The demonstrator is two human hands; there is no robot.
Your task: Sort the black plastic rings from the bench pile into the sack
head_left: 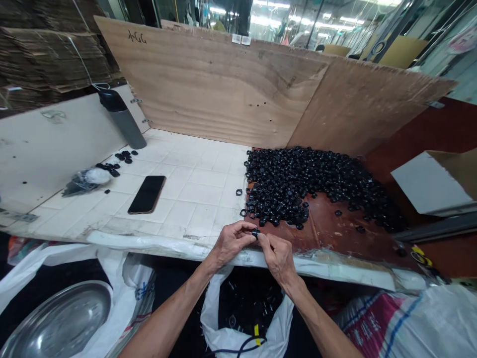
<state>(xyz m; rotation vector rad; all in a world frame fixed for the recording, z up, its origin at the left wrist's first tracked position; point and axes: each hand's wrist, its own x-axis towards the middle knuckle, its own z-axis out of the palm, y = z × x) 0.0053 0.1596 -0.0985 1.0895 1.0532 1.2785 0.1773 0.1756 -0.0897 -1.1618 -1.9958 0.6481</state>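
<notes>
Head view. Left hand (233, 243) and right hand (278, 258) meet over the front edge of the surface; both grips narrow, fingertips pinching one black ring (255, 232) from either side, ring held just above the edge.

Pile of black rings (305, 189) lies on a brown board (330, 223), just ahead of the hands; a few loose rings (244, 213) sit at its near left margin, by the white tiled surface (194, 194). Below the edge, a white plastic bag (242, 325) stands open between the forearms, dark small pieces inside, too dim to identify. Steel basin (59, 318) lies lower left; woven sack (410, 323) lower right.

Front edge wrapped in a white strip (149, 242). Tiles run left from the pile to a phone (147, 195), lying flat; bottle (122, 119) stands farther left, before a plywood board (208, 79)
</notes>
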